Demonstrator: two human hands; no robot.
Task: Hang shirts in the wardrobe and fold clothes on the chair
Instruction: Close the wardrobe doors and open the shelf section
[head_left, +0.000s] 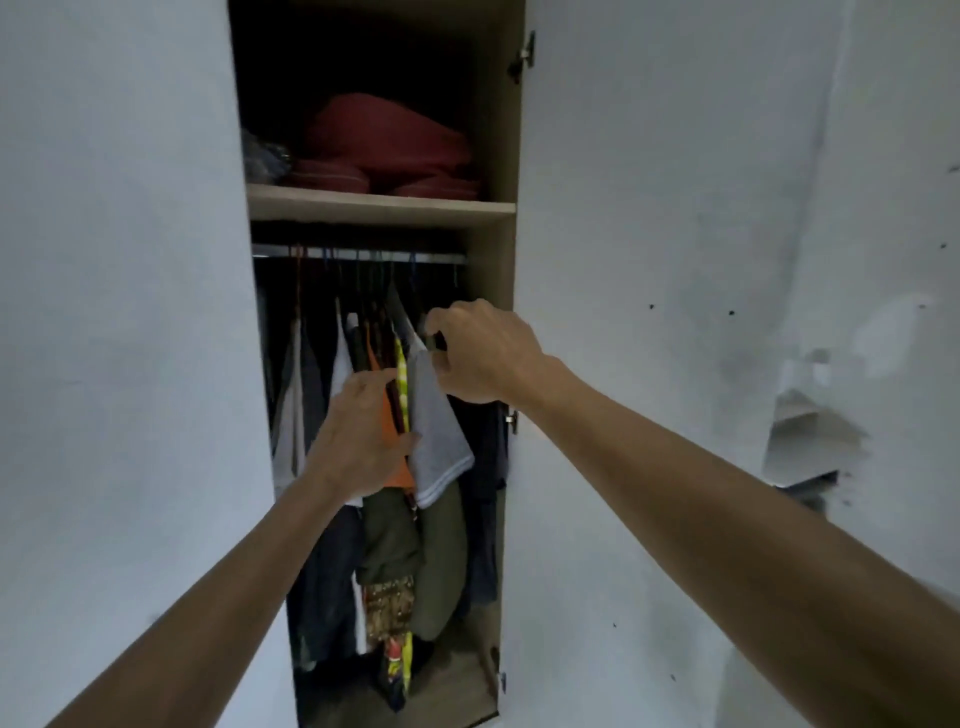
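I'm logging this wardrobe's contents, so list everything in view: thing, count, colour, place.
wardrobe: one, beige frame, centre
shelf: one, beige, above rail
red bundle: one, on shelf
rail: one, metal, under shelf
hanging clothes: many, mixed colours, on rail
grey shirt: one, white-hemmed, right of centre
doors: white, either side
left hand: pressing clothes aside
right hand: pinching grey shirt's top
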